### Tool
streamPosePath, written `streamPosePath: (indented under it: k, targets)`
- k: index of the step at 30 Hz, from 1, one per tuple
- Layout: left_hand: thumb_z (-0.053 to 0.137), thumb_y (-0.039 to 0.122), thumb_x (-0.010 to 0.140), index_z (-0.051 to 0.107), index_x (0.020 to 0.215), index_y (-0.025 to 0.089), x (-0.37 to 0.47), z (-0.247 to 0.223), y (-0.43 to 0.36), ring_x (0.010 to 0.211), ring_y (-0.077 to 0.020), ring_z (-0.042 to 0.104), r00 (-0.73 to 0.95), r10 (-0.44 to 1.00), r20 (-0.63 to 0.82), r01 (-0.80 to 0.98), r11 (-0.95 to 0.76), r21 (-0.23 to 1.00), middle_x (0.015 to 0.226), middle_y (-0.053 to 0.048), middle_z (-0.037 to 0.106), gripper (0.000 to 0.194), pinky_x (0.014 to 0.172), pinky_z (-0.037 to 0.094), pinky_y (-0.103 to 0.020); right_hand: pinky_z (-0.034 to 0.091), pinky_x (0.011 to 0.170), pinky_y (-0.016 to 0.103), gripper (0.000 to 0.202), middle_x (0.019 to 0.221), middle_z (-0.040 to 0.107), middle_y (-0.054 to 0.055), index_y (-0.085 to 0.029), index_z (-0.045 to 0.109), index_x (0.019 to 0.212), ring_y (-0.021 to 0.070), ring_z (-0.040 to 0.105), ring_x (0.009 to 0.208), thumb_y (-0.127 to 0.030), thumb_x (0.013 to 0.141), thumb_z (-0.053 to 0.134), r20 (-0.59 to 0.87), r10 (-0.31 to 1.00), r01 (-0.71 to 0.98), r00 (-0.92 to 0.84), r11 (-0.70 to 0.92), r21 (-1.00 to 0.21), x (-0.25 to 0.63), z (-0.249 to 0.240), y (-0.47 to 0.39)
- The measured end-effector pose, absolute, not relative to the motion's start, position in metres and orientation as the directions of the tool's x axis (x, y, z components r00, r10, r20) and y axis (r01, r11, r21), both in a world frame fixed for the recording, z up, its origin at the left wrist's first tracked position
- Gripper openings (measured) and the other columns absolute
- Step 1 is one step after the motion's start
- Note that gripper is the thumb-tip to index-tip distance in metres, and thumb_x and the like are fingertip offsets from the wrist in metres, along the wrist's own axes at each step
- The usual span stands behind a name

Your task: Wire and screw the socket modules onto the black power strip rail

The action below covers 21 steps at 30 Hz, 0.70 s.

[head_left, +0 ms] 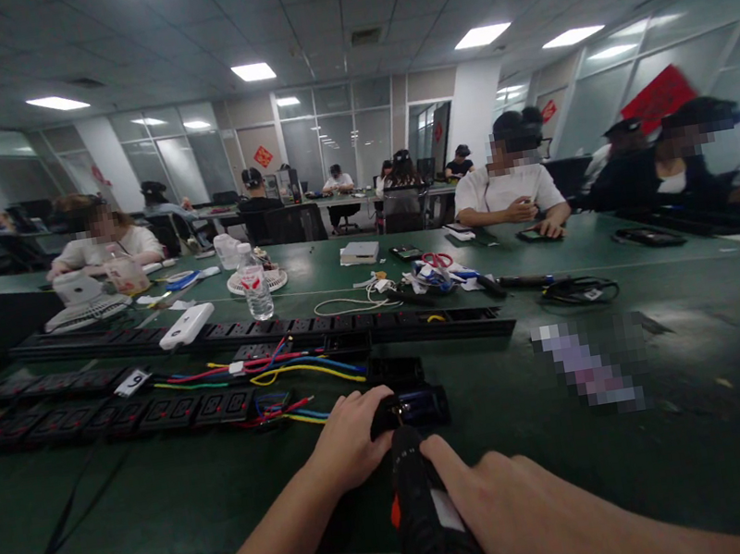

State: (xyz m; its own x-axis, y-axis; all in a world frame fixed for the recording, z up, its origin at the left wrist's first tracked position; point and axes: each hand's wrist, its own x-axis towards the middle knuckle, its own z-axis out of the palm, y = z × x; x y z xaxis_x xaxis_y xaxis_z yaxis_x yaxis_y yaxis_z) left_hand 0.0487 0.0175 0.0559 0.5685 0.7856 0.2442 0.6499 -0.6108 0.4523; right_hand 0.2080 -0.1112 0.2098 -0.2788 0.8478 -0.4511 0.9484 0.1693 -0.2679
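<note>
My right hand (492,492) is closed around a black and orange cordless screwdriver (424,503), its tip pointing away from me. The bit meets a black end piece (425,404) of a power strip. My left hand (356,434) grips that end piece from the left, fingers over its top. Yellow, blue and red wires (300,412) run from the piece into the nearest black power strip (153,412). A second strip (43,387) lies behind it, with yellow, blue, red and green wires (286,367) leading to another black end piece (391,370).
A third long strip (307,324) lies farther back, with a white device (187,326) on it. Beyond stand a water bottle (254,286) and a white fan (82,299). Red-handled scissors (438,260), loose parts and a coiled black cable (583,290) are to the right. Several people sit across the table.
</note>
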Motion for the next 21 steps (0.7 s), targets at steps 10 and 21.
streamPosePath:
  k: [10, 21]
  targets:
    - [0.063, 0.017, 0.083, 0.048, 0.129, 0.028, 0.046, 0.054, 0.021, 0.107, -0.0233, 0.055, 0.575, 0.772, 0.272, 0.63, -0.63, 0.454, 0.12, -0.003, 0.062, 0.05, 0.094, 0.041, -0.036, 0.056, 0.076, 0.056, 0.068, 0.105, 0.069, 0.02, -0.014, 0.051, 0.128, 0.0407, 0.069, 0.092, -0.018, 0.065, 0.076, -0.426, 0.857, 0.942, -0.288, 0.174, -0.286, 0.21, 0.202, -0.109]
    - [0.063, 0.016, 0.082, 0.048, 0.128, 0.027, 0.048, 0.053, 0.03, 0.113, -0.0234, 0.055, 0.57, 0.774, 0.276, 0.636, -0.629, 0.448, 0.124, -0.003, 0.061, 0.05, 0.099, 0.04, -0.036, 0.056, 0.076, 0.054, 0.084, 0.108, 0.069, 0.022, -0.013, 0.043, 0.14, 0.0412, 0.068, 0.095, -0.022, 0.064, 0.078, -0.446, 0.858, 0.952, -0.256, 0.143, -0.272, 0.208, 0.204, -0.104]
